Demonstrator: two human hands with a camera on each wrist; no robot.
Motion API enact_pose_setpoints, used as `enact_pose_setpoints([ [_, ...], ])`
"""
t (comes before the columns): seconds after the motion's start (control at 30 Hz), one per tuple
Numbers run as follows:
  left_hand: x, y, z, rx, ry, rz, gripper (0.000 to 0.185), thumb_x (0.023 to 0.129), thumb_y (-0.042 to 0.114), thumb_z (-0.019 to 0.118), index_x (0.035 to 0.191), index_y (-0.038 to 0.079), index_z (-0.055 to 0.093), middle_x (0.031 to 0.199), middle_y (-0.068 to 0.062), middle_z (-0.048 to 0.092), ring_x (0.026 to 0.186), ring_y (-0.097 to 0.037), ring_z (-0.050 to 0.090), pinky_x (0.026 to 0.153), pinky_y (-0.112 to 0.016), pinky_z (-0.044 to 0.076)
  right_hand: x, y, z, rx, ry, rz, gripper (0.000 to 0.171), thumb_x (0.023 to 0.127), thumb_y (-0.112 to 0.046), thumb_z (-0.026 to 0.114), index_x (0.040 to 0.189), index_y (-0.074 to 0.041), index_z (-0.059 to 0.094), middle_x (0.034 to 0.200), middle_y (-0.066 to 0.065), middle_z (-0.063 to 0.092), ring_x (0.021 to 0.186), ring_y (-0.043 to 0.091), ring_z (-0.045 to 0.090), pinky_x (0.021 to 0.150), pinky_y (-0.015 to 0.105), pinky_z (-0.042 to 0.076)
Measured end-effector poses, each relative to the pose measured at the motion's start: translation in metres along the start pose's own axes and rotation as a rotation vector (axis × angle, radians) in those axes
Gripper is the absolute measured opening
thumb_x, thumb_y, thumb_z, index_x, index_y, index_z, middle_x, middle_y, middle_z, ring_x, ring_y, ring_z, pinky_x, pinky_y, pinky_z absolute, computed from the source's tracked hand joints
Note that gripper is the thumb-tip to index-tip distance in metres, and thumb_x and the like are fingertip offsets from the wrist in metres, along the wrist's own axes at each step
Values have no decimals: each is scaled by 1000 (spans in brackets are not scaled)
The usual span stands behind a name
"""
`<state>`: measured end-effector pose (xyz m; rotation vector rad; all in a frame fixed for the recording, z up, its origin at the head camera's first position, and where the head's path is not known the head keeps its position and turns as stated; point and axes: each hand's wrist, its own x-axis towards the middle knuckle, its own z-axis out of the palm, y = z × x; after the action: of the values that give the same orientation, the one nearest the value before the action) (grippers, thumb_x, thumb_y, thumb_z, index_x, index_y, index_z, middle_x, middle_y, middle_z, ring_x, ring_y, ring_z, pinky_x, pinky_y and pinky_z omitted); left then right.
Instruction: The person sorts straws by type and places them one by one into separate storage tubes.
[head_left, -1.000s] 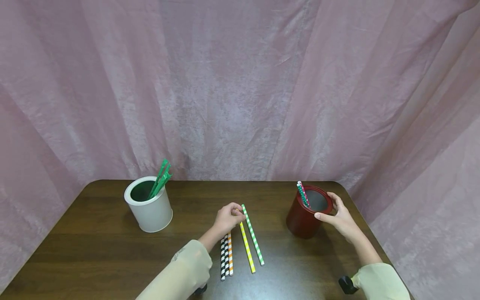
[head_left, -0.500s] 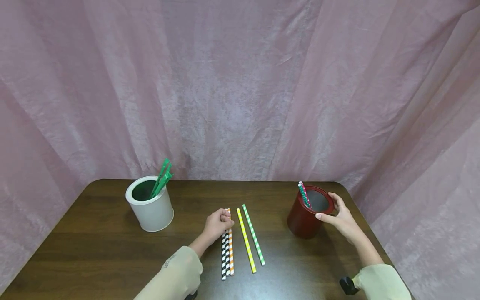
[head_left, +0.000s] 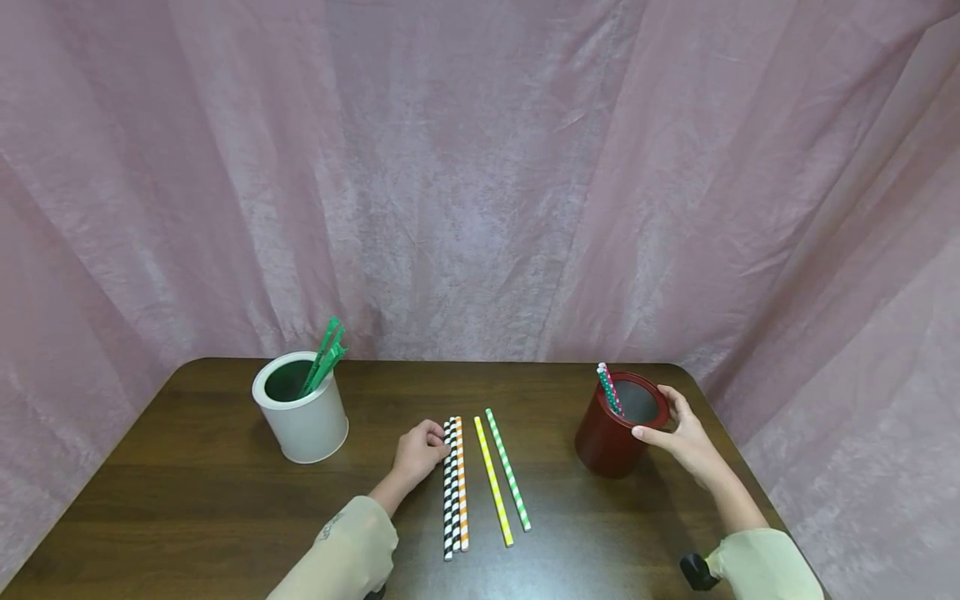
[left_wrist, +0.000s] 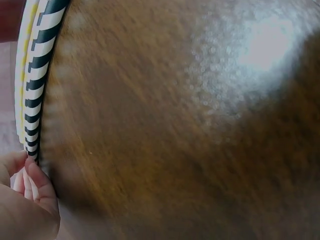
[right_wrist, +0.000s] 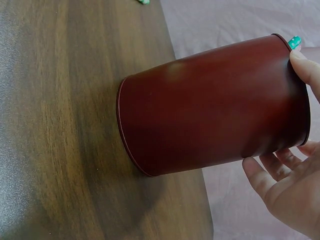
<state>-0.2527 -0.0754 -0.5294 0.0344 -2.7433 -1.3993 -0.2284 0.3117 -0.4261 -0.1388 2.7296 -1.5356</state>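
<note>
– Where are the hands on the dark wooden bench [head_left: 187, 467]?

– The left hand [head_left: 417, 451] lies with curled fingers at the far end of the black-and-white striped paper straw [head_left: 447, 492], fingertips touching it; whether it actually pinches the straw I cannot tell. The right hand [head_left: 682, 440] holds the dark red round cup [head_left: 611, 442] by its rim, thumb on the near side and fingers round the far side.

– How many straws?

– Four lie flat side by side, just right of the left hand: the black-and-white one, an orange-and-white striped one [head_left: 461, 487] touching it, then a yellow striped one [head_left: 492, 483] and a green-and-white striped one [head_left: 508, 471], each a little apart. Two more dotted straws [head_left: 607, 389], one green and one pink, stand in the red cup.

– Other things?

– One white round cup [head_left: 303, 421] stands well to the left, holding green sticks [head_left: 322, 357]; their count is unclear. A pink curtain [head_left: 480, 183] hangs behind. No writing can be read anywhere.
</note>
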Motion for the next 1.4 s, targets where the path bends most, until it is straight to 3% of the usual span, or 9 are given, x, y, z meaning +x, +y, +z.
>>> enact_pose_setpoints([
  [0.37,-1,9,-1,123,-37,-97,22,72,16,69,87,7,56,75,-3,61,66,-13,55,56,-26,42,0,1,1,10,4,-8,83,77,-18,66,138,-2,13,135,23,30,120,34,29,88,54,34],
  [0.8,-3,16,-2,260,-16,-134,24,70,16,68,88,6,56,68,-2,59,58,-14,51,49,-25,37,0,1,1,9,6,-19,82,77,-17,66,138,-3,13,133,23,32,119,33,30,87,52,35],
  [1.17,-4,18,-3,267,-2,-143,24,71,17,69,88,4,59,70,-4,62,59,-15,53,49,-27,39,1,1,1,-2,14,-22,81,77,-16,65,138,-3,14,132,23,33,117,31,32,84,47,37],
  [1.4,7,25,-14,233,4,-124,23,71,21,68,87,6,62,74,-2,65,63,-15,57,53,-28,42,0,0,1,4,14,-23,80,77,-15,66,138,-3,14,131,23,34,115,30,33,85,46,36],
])
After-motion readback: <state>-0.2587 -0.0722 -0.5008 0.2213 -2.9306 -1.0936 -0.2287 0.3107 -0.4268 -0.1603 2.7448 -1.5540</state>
